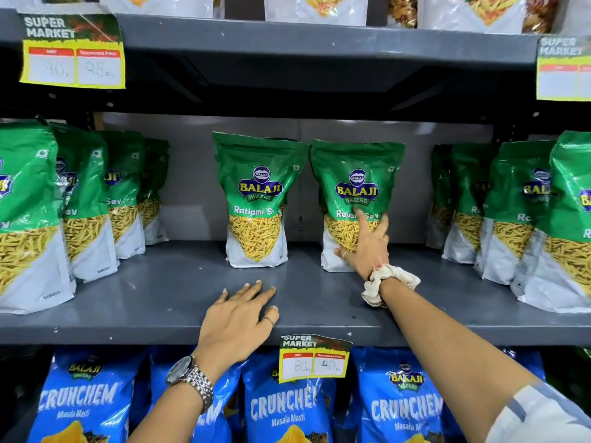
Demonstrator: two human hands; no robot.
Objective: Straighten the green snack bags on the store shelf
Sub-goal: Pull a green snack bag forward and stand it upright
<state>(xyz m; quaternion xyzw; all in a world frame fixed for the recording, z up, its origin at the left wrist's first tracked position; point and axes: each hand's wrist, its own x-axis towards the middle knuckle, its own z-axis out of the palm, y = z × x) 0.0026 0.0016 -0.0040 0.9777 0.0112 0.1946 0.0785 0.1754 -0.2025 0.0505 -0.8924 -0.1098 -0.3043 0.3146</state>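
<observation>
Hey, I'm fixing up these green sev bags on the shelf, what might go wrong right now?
The right hand presses low on the right middle bag, fingers spread rather than gripping; a push there may tip the tall bag backward or into the left middle bag standing close beside it. The left hand lies flat on the shelf, so it probably couldn't catch a falling bag in time.

A grey metal shelf (pixel 166 282) carries green snack bags, all upright. Two stand side by side in the middle, the left one (pixel 257 199) and the right one (pixel 355 199), close but apart. A row of bags (pixel 80 203) runs front to back at the left end, another row (pixel 524 212) at the right. A left hand (pixel 238 318) rests flat on the front edge.
</observation>
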